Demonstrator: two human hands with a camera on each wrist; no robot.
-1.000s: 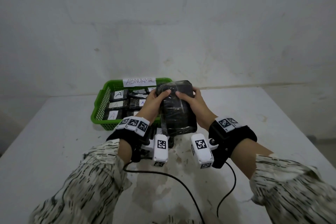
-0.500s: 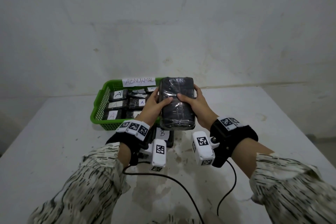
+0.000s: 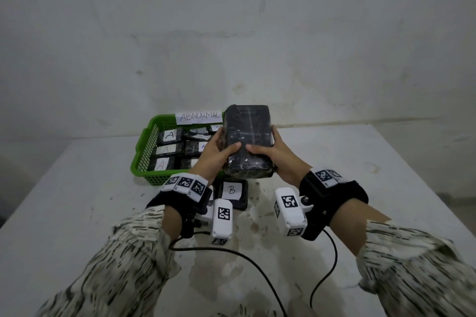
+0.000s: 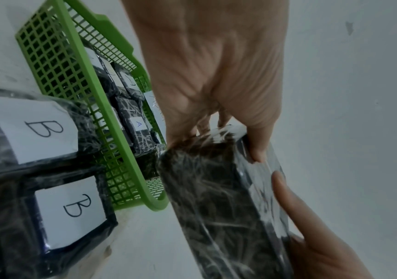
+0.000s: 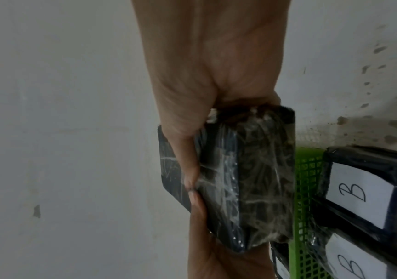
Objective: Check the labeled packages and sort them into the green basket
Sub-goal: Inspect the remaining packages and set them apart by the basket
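Note:
Both hands hold one black plastic-wrapped package [image 3: 247, 140] up above the table, its unlabelled dark face toward me. My left hand [image 3: 219, 149] grips its left side with the thumb on top. My right hand [image 3: 270, 152] grips its right side the same way. From the left wrist, the package [image 4: 216, 198] shows its side, and likewise from the right wrist [image 5: 252, 179]. Behind and to the left stands the green basket [image 3: 146, 147], tagged ABNORMAL, holding several packages marked A [image 3: 168, 135]. Below my hands lies a package marked B [image 3: 231, 192].
Two B packages [image 4: 56, 213] lie side by side on the white table [image 3: 77, 188] against the basket's near wall [image 4: 111, 132]. Black cables [image 3: 257, 265] trail from my wrists toward the near edge. A pale wall rises behind the table.
The held package has been turned and tilted, its top now further from me and its flat face more toward me; it also rose slightly. The B package beneath came into sight.

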